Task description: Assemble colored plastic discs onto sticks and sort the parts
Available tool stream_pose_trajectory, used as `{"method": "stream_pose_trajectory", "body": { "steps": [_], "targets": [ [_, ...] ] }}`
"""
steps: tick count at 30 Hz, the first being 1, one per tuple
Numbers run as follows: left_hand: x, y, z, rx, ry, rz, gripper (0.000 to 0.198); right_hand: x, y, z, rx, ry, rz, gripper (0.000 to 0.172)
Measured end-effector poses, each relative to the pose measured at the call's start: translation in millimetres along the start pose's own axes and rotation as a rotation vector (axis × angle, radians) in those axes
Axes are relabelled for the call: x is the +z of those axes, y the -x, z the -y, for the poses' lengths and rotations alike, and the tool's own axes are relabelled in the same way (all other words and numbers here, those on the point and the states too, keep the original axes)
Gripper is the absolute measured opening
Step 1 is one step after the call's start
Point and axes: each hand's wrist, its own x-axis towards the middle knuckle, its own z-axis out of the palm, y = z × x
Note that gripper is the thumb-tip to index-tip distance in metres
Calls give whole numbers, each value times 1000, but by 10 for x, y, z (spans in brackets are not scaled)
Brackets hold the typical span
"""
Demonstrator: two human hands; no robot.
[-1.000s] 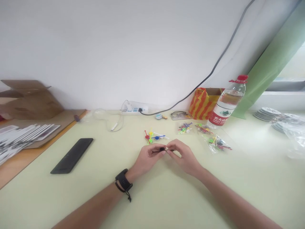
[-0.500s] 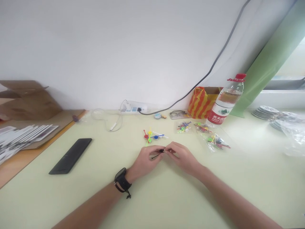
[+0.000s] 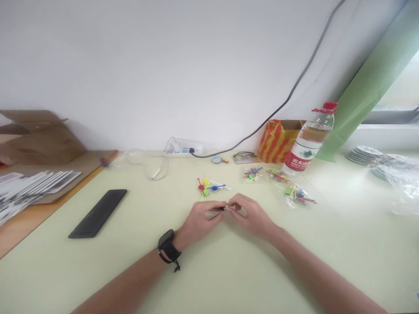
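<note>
Above the middle of the counter [image 3: 209, 274], the two hands meet over a small black piece [image 3: 223, 209]. The left hand [image 3: 199, 221] has thumb and forefinger clamped on it from the left, with a gap between the two fingers behind the tips. The right hand [image 3: 251, 218] pinches at the piece's right end, thumb and forefinger together at the tips; the piece is mostly hidden there, and its exact shape is too small to tell. A black watch [image 3: 167, 245] sits on the left wrist.

Just beyond the left hand lies a loose cluster of coloured spinners [image 3: 214, 188], red, yellow, green, blue and white, close to one another. Farther right, three clear packets [image 3: 299, 195] of similar coloured parts lie near the foot of a tilted-looking red-capped bottle [image 3: 309, 144]. Beside the bottle stands a red-and-yellow bag [image 3: 274, 141], with glasses [image 3: 245, 155] to its left and a small round tin [image 3: 216, 159] beyond those. A power strip [image 3: 183, 149] rests against the wall, a dark cable [image 3: 288, 101] running from it up to the right.

Well to the left are a flat black case [image 3: 98, 213], fanned white cards [image 3: 42, 187] and an open box [image 3: 42, 137]. Stacked discs [image 3: 364, 153] stand at the far right.
</note>
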Motion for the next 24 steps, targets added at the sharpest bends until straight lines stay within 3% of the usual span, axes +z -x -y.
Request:
{"method": "stream_pose_trajectory", "body": {
  "steps": [4, 8, 14, 18, 24],
  "targets": [
    [8, 9, 1, -31, 96, 42, 23, -38, -12, 35, 85, -89, 11, 11],
    [19, 6, 11, -61, 153, -5, 22, -72, -36, 47, 156, -200, 17, 15],
    [-46, -45, 75, -176, 447, 88, 34, -63, -59, -41, 206, -318, -19, 20],
    [-58, -70, 133, -252, 479, 18, 41, -99, -61, -43, 174, -231, -133, 26],
    [-40, -80, 135, -300, 565, 0, 34, -112, -14, 26, 126, -177, -77, 27]
  ]
}}
